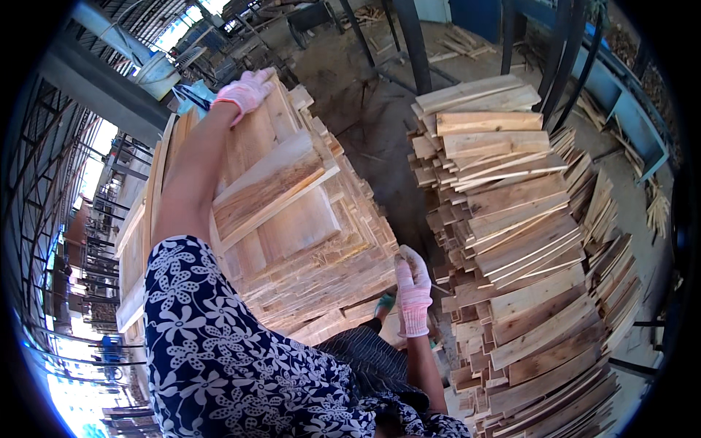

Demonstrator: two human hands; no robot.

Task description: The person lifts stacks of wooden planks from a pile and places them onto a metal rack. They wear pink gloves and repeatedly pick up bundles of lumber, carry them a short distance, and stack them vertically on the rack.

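Note:
A wide stack of wooden boards [332, 266] stands in front of me on the left. My left arm reaches across it, and my left hand [247, 95], in a pink and white glove, is closed over the far end of a pale wooden board [279, 109]. Its fingertips are partly hidden there. Lying at a slant on top is a shorter board [274, 186] with a brown edge. My right hand [412, 292], gloved alike, is beside the stack's near right corner. Its fingers are stretched out, with nothing visible in them.
A long pile of loose planks [522, 212] runs along the right, its ends uneven. Dark metal posts [412, 47] rise beyond. A white bucket [157, 75] and a blue plastic bag [193, 95] are near the stack's far left. A concrete floor [365, 124] separates the piles.

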